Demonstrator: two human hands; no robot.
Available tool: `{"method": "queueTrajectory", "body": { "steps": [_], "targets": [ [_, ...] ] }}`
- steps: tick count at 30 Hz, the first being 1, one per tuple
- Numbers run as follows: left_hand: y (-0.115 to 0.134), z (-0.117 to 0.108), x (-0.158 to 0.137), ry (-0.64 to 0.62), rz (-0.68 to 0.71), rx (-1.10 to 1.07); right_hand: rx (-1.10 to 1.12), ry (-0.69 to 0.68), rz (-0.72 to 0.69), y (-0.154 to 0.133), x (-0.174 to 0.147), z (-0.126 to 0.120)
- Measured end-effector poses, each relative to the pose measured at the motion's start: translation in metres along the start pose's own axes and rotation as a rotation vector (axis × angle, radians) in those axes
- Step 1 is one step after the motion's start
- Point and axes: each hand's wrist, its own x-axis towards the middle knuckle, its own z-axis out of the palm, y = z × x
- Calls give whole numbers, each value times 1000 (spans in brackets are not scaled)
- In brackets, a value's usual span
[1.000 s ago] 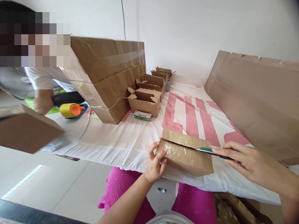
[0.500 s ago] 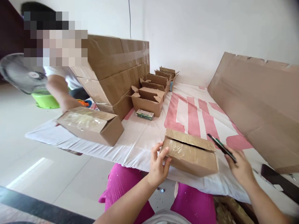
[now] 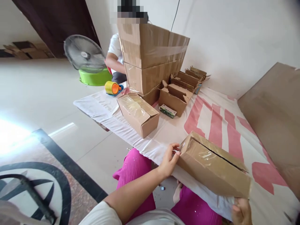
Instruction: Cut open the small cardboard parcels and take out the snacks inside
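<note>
Lower center, a person's left hand (image 3: pixel 169 162), fingers apart, touches the left end of a taped cardboard box (image 3: pixel 212 167); the blurred right hand (image 3: pixel 242 212) is at its lower right corner. Upper center, stacked cartons (image 3: pixel 156 47); upper left, a fan (image 3: pixel 82 52).

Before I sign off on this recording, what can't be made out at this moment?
All in the head view:
Inside of the near box: hidden by its top flaps; only a dark slit shows.
Right hand: blurred, at the bottom edge; whether it holds anything is unclear.
Hands of the co-worker: hidden behind the stacked boxes.
Cardboard sheet: cut off by the right edge.
Print on the small carton: too small to read.
</note>
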Motion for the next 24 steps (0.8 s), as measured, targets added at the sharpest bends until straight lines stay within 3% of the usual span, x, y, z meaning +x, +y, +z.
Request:
{"method": "queueTrajectory", "body": {
  "steps": [3,8,12,17,24],
  "targets": [
    [2,-3,0,-64,-27,-55,-32,-83,13,-9,3,13],
    [-1,-4,-1,-58,-183,-182,-121,27,1,-15,9,27],
    [2,-5,13,-36,-249,-311,-127,23,-10,-15,7,28],
    [12,-10,30,-119,-271,-474,-121,9,-6,-19,7,26],
    [20,-5,36,-126,-434,-559,-151,47,-28,-26,10,26]
  ]
}}
